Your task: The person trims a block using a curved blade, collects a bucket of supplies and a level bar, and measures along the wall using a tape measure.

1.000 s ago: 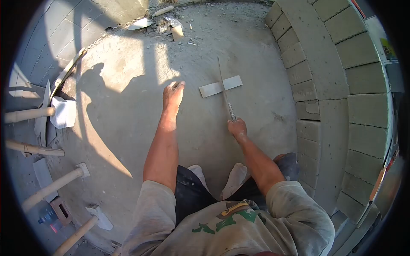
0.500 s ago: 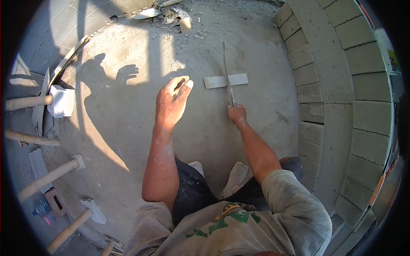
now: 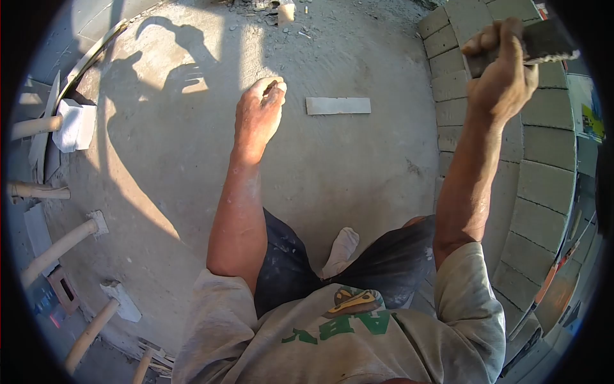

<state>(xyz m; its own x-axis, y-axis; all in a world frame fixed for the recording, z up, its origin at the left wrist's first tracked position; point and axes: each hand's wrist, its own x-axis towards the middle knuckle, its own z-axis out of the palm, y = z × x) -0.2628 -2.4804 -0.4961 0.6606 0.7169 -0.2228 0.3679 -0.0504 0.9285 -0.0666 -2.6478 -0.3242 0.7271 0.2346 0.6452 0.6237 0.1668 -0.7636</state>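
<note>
Gripping dark-bladed tool (image 3: pixel 545 42) in right hand (image 3: pixel 502 75), with left hand (image 3: pixel 259 116) curled around no discernible object and white strip (image 3: pixel 338 105) whole, untouched on floor (image 3: pixel 332 166).

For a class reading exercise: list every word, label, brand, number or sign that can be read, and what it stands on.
Green letters on the shirt: too creased to read surely.
Bright panel, right edge: any lettering too small, blurred.
No other text can be made out.
</note>
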